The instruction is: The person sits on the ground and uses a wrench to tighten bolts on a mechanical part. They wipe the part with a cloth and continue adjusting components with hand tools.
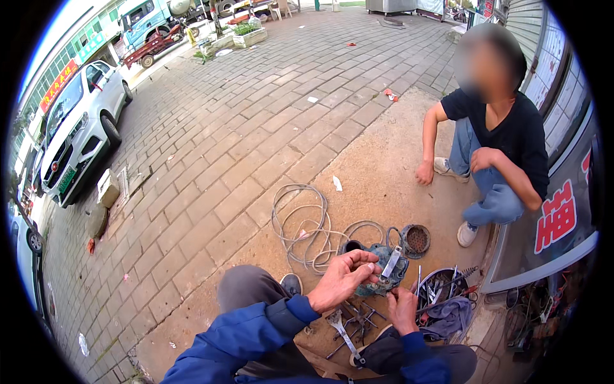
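Observation:
A weathered blue-green pump housing (377,285) with a pale metal bracket (391,262) on top sits on the concrete before me. My left hand (345,276) is raised over its near left side, fingers curled together near the bracket; whatever they hold is too small to tell. My right hand (401,308) is closed at the housing's lower right, on a part I cannot make out. An adjustable wrench (345,336) lies below my hands among socket wrenches (361,320). A round tray of tools (441,288) with a grey rag (448,320) is at the right.
A coiled cable (300,211) and a perforated round cover (417,240) lie beyond the housing. A person (511,134) in a dark shirt squats at the right beside a glass signboard (543,256). Paving (192,192) stretches left to a parked white car (83,128).

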`<action>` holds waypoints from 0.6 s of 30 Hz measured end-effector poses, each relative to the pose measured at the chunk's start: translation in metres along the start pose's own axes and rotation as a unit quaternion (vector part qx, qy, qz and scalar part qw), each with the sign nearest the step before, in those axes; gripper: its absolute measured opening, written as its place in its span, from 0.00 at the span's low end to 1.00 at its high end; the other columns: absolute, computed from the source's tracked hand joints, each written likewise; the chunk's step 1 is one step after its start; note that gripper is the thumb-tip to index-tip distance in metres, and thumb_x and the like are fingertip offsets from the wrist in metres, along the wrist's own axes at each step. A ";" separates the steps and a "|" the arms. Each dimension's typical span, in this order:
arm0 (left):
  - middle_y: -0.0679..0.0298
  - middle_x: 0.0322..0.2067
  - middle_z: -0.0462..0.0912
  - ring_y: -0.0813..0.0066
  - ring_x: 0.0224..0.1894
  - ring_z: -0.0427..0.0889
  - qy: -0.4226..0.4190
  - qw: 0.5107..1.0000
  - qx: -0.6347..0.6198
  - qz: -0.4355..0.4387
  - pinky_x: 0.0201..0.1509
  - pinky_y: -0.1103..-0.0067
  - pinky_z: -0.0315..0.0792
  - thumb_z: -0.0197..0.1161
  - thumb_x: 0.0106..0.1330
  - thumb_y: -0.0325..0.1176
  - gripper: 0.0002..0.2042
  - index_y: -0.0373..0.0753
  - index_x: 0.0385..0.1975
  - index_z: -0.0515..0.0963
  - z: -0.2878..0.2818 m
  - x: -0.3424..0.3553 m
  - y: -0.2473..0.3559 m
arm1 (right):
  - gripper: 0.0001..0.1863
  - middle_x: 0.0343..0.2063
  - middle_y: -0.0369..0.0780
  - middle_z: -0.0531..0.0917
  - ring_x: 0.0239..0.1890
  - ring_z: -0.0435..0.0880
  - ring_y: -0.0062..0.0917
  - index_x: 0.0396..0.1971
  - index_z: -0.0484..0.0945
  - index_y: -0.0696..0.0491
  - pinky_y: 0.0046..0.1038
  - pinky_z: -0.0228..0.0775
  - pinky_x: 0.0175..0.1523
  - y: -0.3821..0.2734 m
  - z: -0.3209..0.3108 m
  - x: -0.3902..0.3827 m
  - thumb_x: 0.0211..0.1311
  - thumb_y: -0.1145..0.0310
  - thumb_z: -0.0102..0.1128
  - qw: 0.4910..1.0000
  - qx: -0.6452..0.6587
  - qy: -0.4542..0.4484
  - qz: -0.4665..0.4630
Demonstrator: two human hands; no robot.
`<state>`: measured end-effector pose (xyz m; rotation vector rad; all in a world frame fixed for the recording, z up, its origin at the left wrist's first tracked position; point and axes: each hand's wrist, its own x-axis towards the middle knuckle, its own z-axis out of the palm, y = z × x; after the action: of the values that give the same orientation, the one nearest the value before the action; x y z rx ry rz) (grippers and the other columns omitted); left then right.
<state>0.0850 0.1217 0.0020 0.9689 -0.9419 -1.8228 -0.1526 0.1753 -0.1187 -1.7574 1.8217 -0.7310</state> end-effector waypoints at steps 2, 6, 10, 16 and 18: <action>0.58 0.46 0.84 0.76 0.44 0.84 0.003 0.999 0.031 0.008 0.52 0.79 0.79 0.57 0.77 0.30 0.15 0.27 0.57 0.73 -0.003 -0.003 -0.001 | 0.08 0.28 0.55 0.85 0.36 0.85 0.52 0.30 0.84 0.63 0.48 0.74 0.45 -0.001 0.005 0.001 0.57 0.72 0.66 1.000 -0.018 -0.009 -0.010; 0.61 0.44 0.84 0.79 0.42 0.83 -0.019 0.997 0.076 0.012 0.50 0.81 0.78 0.57 0.76 0.29 0.15 0.28 0.57 0.74 0.007 0.012 -0.009 | 0.08 0.28 0.55 0.85 0.35 0.85 0.52 0.29 0.84 0.63 0.47 0.73 0.46 -0.005 -0.007 0.004 0.57 0.73 0.66 0.997 -0.068 -0.015 -0.017; 0.61 0.43 0.84 0.80 0.42 0.83 -0.024 0.997 0.066 0.014 0.49 0.82 0.77 0.58 0.76 0.29 0.15 0.27 0.56 0.74 0.007 0.014 -0.019 | 0.06 0.27 0.53 0.84 0.34 0.84 0.50 0.27 0.81 0.63 0.47 0.72 0.44 -0.007 0.002 0.002 0.54 0.76 0.68 0.999 -0.034 0.000 -0.002; 0.61 0.42 0.84 0.80 0.41 0.82 -0.032 0.996 0.082 0.010 0.48 0.82 0.77 0.58 0.76 0.29 0.15 0.27 0.56 0.74 0.010 0.011 -0.012 | 0.06 0.26 0.52 0.81 0.33 0.82 0.49 0.23 0.79 0.62 0.47 0.71 0.42 -0.008 0.014 -0.006 0.51 0.78 0.69 0.993 -0.055 0.097 -0.037; 0.61 0.42 0.84 0.80 0.41 0.82 -0.034 0.996 0.077 0.011 0.48 0.82 0.77 0.58 0.75 0.29 0.14 0.27 0.56 0.75 0.009 0.012 -0.015 | 0.06 0.27 0.52 0.81 0.33 0.82 0.50 0.24 0.79 0.62 0.48 0.72 0.42 -0.006 0.011 -0.005 0.52 0.78 0.69 0.990 -0.075 0.083 -0.082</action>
<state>0.0678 0.1179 -0.0103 0.9906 -1.1453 -1.7943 -0.1407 0.1802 -0.1225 -2.0163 1.8991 -0.8458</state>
